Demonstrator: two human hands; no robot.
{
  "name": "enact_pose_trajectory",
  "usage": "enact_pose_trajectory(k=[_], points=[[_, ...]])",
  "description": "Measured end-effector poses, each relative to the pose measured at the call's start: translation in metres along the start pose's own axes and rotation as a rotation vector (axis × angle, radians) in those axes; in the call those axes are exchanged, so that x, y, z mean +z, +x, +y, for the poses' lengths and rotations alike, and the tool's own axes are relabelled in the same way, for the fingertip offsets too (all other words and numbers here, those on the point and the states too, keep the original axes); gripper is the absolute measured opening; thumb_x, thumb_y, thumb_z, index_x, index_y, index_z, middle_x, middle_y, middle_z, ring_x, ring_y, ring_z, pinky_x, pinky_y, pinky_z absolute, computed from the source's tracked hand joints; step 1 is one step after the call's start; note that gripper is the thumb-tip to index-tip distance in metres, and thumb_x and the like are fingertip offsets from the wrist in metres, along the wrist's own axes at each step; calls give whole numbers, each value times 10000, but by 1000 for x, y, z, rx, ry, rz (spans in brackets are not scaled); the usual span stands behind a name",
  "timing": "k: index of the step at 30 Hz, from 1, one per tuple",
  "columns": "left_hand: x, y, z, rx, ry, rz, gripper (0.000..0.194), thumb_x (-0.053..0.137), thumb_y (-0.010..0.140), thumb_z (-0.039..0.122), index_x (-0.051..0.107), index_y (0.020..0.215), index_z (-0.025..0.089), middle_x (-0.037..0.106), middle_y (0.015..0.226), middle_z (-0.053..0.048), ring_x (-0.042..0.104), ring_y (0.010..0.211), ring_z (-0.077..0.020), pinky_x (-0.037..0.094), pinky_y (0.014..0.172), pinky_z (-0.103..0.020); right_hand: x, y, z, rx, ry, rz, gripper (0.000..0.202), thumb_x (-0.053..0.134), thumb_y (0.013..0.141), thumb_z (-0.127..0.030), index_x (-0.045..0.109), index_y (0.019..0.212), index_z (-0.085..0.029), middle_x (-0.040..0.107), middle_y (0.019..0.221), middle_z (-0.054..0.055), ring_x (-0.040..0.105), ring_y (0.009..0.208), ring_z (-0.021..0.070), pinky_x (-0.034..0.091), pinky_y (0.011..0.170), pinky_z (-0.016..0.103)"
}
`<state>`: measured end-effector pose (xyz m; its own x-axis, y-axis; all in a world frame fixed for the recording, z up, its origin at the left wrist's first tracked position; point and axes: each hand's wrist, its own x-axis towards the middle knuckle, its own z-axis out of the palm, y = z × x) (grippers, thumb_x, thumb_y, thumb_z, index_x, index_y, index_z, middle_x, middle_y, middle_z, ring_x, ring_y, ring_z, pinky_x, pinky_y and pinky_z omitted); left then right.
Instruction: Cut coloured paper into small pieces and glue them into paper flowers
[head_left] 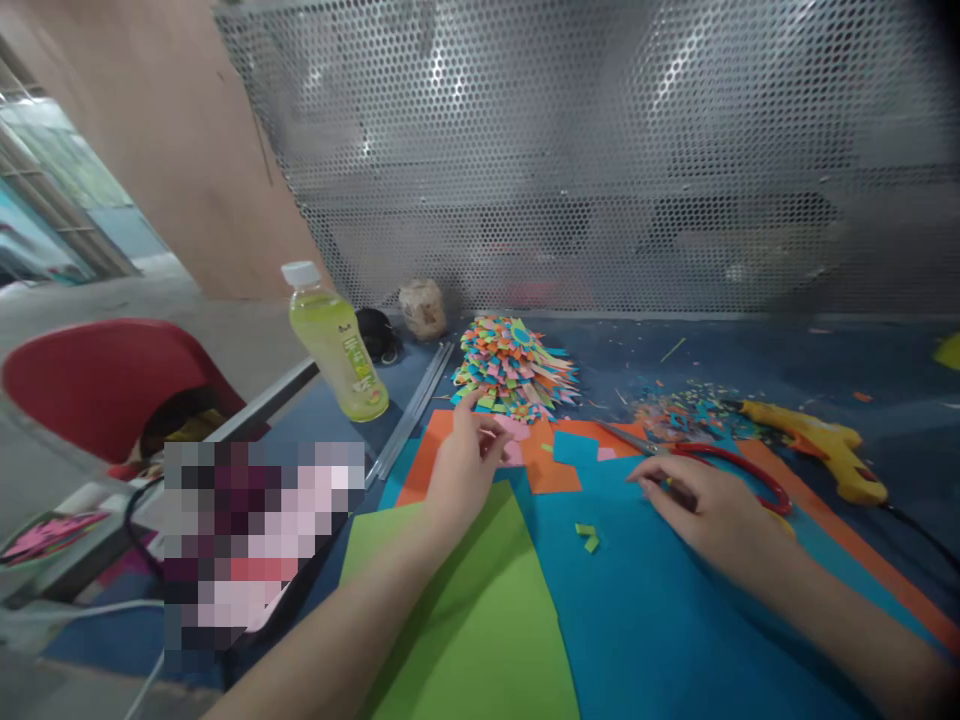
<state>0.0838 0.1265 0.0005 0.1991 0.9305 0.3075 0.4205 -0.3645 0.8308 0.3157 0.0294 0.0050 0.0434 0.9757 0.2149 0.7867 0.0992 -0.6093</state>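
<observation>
My left hand (466, 455) hovers over orange and pink paper pieces, fingers bent and apart, with nothing visible in them. Close beyond it stands a cone-like bundle of many small folded paper strips (510, 370) in several colours. My right hand (697, 500) is above a large blue paper sheet (630, 620), thumb and forefinger close together; what they hold, if anything, is too small to make out. Behind that hand lie red-handled scissors (757, 468), partly hidden. A green sheet (465, 610) lies under my left forearm. Small green scraps (588, 536) rest on the blue sheet.
A yellow glue gun (825, 445) with a black cable lies at the right, beside a heap of paper clippings (690, 410). Clear sticks (412, 410) and a drink bottle (337, 345) are at the left. A perforated metal panel (570, 150) closes the table's back.
</observation>
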Motion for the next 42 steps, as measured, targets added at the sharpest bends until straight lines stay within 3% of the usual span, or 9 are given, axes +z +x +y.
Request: enact_pose_trajectory(k=[4,9,13,17,20,28,34,42], points=[[-1,2,-2,-83,-165,23,547,569,777,133,350,1279,149,611,735,18,614,691,-127,468,665,-246,2,1,5,8,-13,28,223,440,807,-337,613,825,-197,631,686,38,567,577,182,431,549,296],[3,-7,6,-224,-375,-103,433,613,751,179,479,1153,91,639,680,-3,605,572,-125,435,487,-213,7,0,2,-68,-4,29,195,455,822,-328,603,841,-204,651,731,34,594,589,172,450,536,275],[11,-20,19,-288,-514,-262,428,680,695,219,541,1076,83,628,605,15,553,457,-97,440,446,-213,12,-5,-10,-230,-72,45,174,499,836,-318,586,944,-213,624,717,10,559,526,143,434,511,255],[18,-30,31,-306,-601,-395,541,717,642,249,531,1126,95,630,628,23,536,439,-81,448,435,-210,16,-10,-22,-458,-145,25,97,504,868,-286,574,876,-221,596,710,2,563,562,142,393,498,239],[19,-35,38,-316,-616,-450,554,723,629,251,543,1132,105,624,650,18,554,499,-92,458,445,-206,17,-11,-28,-513,-118,-15,80,499,876,-219,556,820,-218,582,691,-10,535,545,120,365,482,219],[19,-42,44,-354,-596,-506,607,745,610,315,539,1144,114,608,679,16,539,530,-95,441,423,-198,18,-19,-29,-387,-46,-51,92,532,834,-143,522,797,-227,556,685,-39,512,562,105,345,516,214],[20,-43,48,-356,-596,-520,611,732,627,295,510,1163,104,607,665,22,519,508,-89,431,450,-216,18,-23,-29,-259,-15,-148,87,535,818,-145,521,790,-227,511,665,-46,463,535,100,329,504,214],[20,-48,50,-151,-505,-463,446,644,721,121,453,1113,212,584,716,45,548,622,-91,455,566,-217,16,-19,-36,-200,203,-113,148,503,831,-163,535,693,-204,511,609,-34,448,516,93,340,463,193]])
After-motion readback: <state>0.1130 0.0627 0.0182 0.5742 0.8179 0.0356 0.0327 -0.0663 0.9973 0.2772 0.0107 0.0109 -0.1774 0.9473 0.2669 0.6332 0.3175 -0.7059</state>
